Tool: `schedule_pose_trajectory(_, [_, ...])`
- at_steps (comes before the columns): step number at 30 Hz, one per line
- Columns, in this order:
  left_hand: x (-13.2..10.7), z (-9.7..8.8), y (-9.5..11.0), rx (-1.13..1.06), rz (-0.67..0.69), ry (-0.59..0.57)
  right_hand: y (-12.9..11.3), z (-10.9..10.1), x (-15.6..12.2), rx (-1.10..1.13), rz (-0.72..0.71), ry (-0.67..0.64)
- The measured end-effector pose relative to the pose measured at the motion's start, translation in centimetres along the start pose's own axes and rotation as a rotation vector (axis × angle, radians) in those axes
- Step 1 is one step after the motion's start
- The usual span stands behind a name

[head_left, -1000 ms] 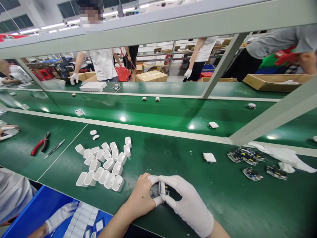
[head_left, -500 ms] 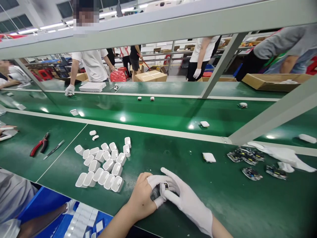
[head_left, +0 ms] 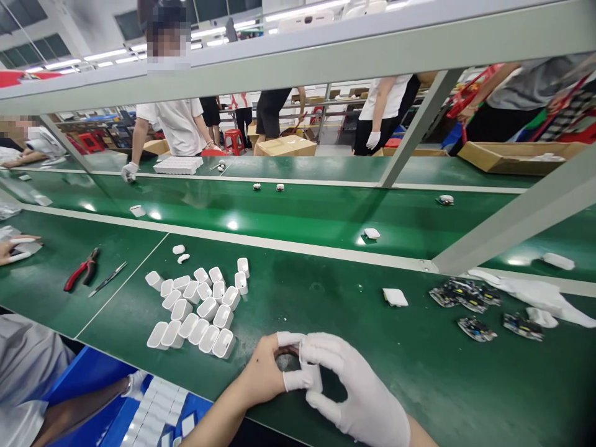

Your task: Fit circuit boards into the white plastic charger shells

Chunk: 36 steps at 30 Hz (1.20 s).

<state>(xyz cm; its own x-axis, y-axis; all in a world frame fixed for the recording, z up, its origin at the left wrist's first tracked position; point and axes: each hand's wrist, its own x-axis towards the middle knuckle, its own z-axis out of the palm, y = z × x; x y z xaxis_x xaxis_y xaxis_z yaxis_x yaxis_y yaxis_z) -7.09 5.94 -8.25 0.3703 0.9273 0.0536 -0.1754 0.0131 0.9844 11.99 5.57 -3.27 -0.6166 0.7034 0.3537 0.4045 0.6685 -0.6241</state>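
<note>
A small white plastic case (head_left: 313,374) is between my two hands near the table's front edge. My left hand (head_left: 267,366), with white covers on the thumb and a finger, pinches it from the left. My right hand (head_left: 361,388), in a white glove, curls around it from the right, fingers at its top and thumb near its lower end. The case's inside is mostly hidden. To the left stand several white open-topped cases (head_left: 198,313) in a cluster. A white square piece (head_left: 395,297) lies beyond my right hand.
Several black circuit boards (head_left: 463,293) lie at right beside a white glove (head_left: 535,292). Red-handled pliers (head_left: 82,270) and tweezers (head_left: 108,279) rest at left. A slanted post (head_left: 503,217) rises at right. White parts (head_left: 371,233) sit on the green conveyor belt (head_left: 288,217). Co-workers are around.
The case has turned in my hands; its dark inside showed before, and now a white side wall does. My right fingers have closed around it. Parts on the belt have shifted left.
</note>
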Motion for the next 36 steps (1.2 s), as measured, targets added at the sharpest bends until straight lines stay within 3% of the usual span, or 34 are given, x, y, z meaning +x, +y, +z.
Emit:
schedule_pose_trajectory(5, [0.0, -0.1, -0.9, -0.306, -0.215, -0.119, -2.0, 0.0, 0.9, 0.020, -0.042, -0.054])
schedule_pose_trajectory(8, [0.0, 0.0, -1.1, -0.405, -0.269, -0.163, -3.0, 0.5, 0.8, 0.030, -0.014, -0.009])
schedule_pose_trajectory(14, [0.2, 0.4, -0.2, -0.517, -0.278, -0.097, -3.7, 1.7, 0.8, 0.009, 0.113, 0.137])
schedule_pose_trajectory(18, [0.5, 1.0, -0.4, -0.643, -0.407, -0.040, -2.9, 1.6, 1.6, 0.106, 0.359, 0.106])
schedule_pose_trajectory(21, [1.0, 1.7, -0.5, -0.749, -0.555, -0.061, -2.2, 1.0, 2.6, 0.476, 0.614, 0.021])
schedule_pose_trajectory(23, [1.2, 2.1, 0.0, -0.904, -0.690, -0.072, -1.8, 0.6, 3.3, 0.705, 0.698, -0.020])
schedule_pose_trajectory(25, [1.3, 2.4, 0.9, -1.084, -0.793, -0.076, -1.5, 0.2, 3.8, 0.788, 0.710, -0.040])
schedule_pose_trajectory(28, [1.3, 2.8, 1.9, -1.247, -0.813, -0.080, -1.1, 0.0, 4.0, 0.821, 0.708, -0.020])
schedule_pose_trajectory(36, [0.8, 3.3, 1.3, -1.359, -0.798, -0.130, -1.7, -0.5, 3.5, 0.897, 0.688, -0.068])
